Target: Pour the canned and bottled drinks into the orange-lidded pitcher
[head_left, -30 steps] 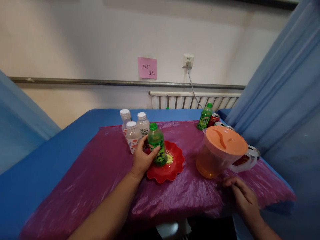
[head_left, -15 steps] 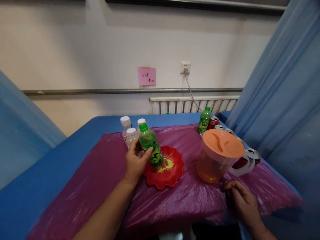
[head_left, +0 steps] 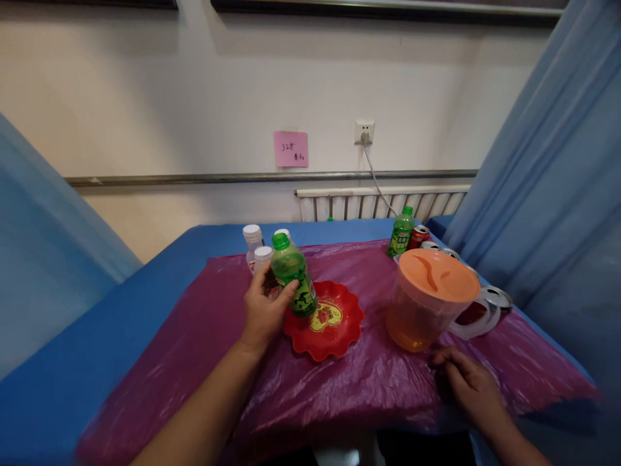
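My left hand point(head_left: 263, 307) grips a green bottle point(head_left: 292, 275) with a green cap, held tilted a little above the left rim of a red scalloped plate point(head_left: 334, 327). Just behind the bottle stand three clear bottles with white caps point(head_left: 253, 241), partly hidden by it. My right hand point(head_left: 468, 385) rests loosely curled on the purple plastic sheet point(head_left: 204, 336) near the front right, just below an orange-lidded pitcher point(head_left: 429, 299) that holds amber liquid.
A second green bottle point(head_left: 400, 233) and a red can point(head_left: 418, 237) stand at the far right, with more cans point(head_left: 495, 299) behind the pitcher. Blue curtains point(head_left: 548, 181) hang on both sides. The blue table point(head_left: 97, 336) meets a wall with a radiator point(head_left: 378, 204).
My left hand has lifted the green bottle off the red plate and carried it left and slightly up, tilting it. My right hand has stayed in place.
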